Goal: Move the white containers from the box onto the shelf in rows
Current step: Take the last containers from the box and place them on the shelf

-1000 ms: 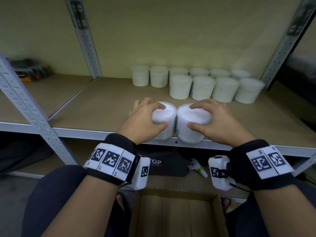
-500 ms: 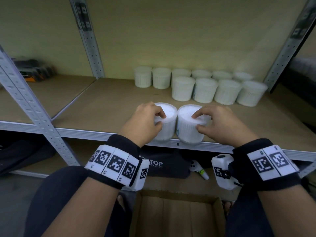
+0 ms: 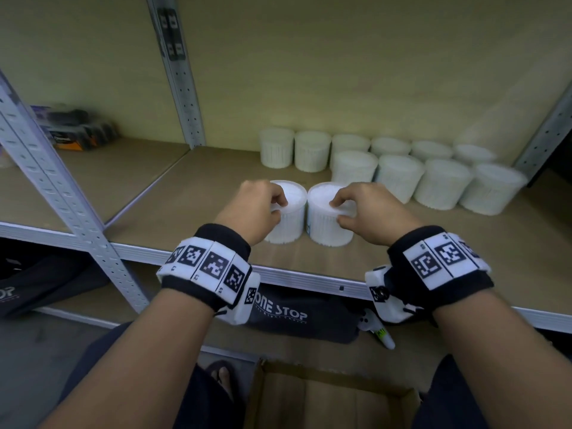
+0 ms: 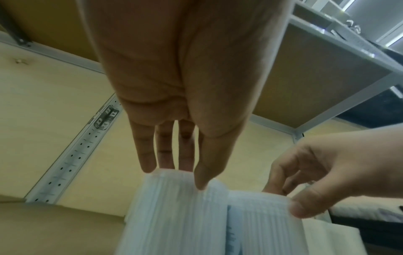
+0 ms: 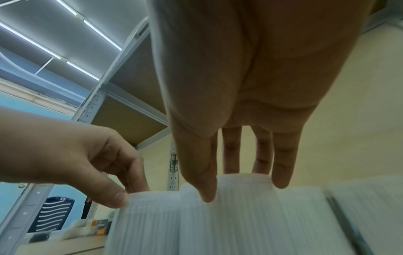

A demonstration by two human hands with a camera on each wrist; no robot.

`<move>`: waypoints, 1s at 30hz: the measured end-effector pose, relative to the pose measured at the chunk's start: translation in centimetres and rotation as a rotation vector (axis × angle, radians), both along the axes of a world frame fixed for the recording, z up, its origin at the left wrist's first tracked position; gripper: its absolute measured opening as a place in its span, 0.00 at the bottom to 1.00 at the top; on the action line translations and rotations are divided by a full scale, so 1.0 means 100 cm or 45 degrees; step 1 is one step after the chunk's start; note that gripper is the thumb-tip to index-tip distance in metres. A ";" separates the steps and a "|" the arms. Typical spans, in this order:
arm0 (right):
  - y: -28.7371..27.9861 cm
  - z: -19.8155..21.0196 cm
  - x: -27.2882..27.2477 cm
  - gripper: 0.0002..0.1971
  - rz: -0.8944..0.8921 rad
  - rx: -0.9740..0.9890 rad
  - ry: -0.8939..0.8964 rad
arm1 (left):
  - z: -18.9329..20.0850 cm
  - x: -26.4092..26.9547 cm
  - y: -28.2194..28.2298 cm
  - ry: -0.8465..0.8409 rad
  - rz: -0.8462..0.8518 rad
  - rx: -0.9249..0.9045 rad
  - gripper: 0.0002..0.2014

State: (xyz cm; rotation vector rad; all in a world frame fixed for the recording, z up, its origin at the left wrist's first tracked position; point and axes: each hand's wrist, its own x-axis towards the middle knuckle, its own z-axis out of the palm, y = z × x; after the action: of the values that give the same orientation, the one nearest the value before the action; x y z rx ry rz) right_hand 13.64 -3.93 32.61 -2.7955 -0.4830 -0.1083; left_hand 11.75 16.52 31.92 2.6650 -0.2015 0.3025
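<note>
left hand [image 3: 253, 209] pinches the rim of the left tub [image 3: 288, 218]; right hand [image 3: 368, 212] pinches the right tub [image 3: 328, 224]. tubs touching on the shelf [image 3: 192, 212], stocked rows [image 3: 399, 168] at 2 o'clock.

Two white ribbed containers stand upright and side by side, touching, near the front edge of the shelf [image 3: 173, 193]. The left container [image 3: 286, 222] is in the left hand's [image 3: 252, 212] grip, thumb and fingers at its lid rim; the right container [image 3: 328, 224] is in the right hand's [image 3: 370, 213] grip the same way. Beyond the grips, further back and to the right, ten more white containers [image 3: 399, 181] stand in two rows, six behind and four in front. The cardboard box [image 3: 325, 404] lies open below the grips.
</note>
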 end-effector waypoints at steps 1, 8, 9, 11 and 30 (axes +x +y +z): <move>0.004 0.001 0.007 0.17 0.003 -0.016 0.007 | 0.000 0.008 0.002 0.011 0.006 0.013 0.11; 0.028 0.009 0.053 0.17 0.006 -0.114 0.029 | 0.001 0.056 0.016 0.064 0.056 0.071 0.12; 0.030 0.008 0.060 0.17 0.006 -0.122 0.032 | 0.001 0.062 0.017 0.066 0.067 0.072 0.12; 0.034 0.008 0.072 0.17 0.004 -0.111 0.038 | 0.001 0.073 0.020 0.070 0.084 0.070 0.12; 0.046 -0.001 0.150 0.18 0.034 -0.032 0.036 | 0.004 0.153 0.035 0.093 0.055 0.001 0.11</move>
State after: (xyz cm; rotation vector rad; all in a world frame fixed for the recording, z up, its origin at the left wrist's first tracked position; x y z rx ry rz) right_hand 28.67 0.72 32.50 -2.8103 -0.5186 -0.0566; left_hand 27.06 20.04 32.32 2.6786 -0.1212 0.2182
